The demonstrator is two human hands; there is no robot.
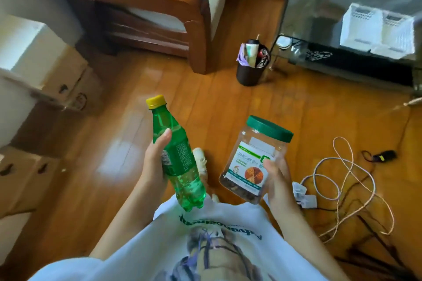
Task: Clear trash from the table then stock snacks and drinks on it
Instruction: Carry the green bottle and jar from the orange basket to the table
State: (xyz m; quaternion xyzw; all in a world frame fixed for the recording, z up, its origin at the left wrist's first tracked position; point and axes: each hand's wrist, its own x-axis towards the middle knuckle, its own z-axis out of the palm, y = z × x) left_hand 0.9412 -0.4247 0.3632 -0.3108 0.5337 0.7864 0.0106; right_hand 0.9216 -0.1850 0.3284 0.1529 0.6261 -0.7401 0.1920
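My left hand (155, 162) grips a green soda bottle (175, 155) with a yellow cap, held tilted over the wooden floor. A clear snack jar (253, 162) with a green lid and a printed label is held in my right hand (277, 180), also tilted. Both are in front of my chest. A glass table (338, 27) stands at the upper right, with white baskets (376, 29) on it. A dark trash bin (251, 68) full of wrappers and a can stands on the floor by the table's left corner.
A wooden sofa arm (159, 18) is at the top centre. Cardboard boxes (57, 80) line the left side. Tangled cables and a power strip (338, 189) lie on the floor at the right. Bare floor stretches between me and the bin.
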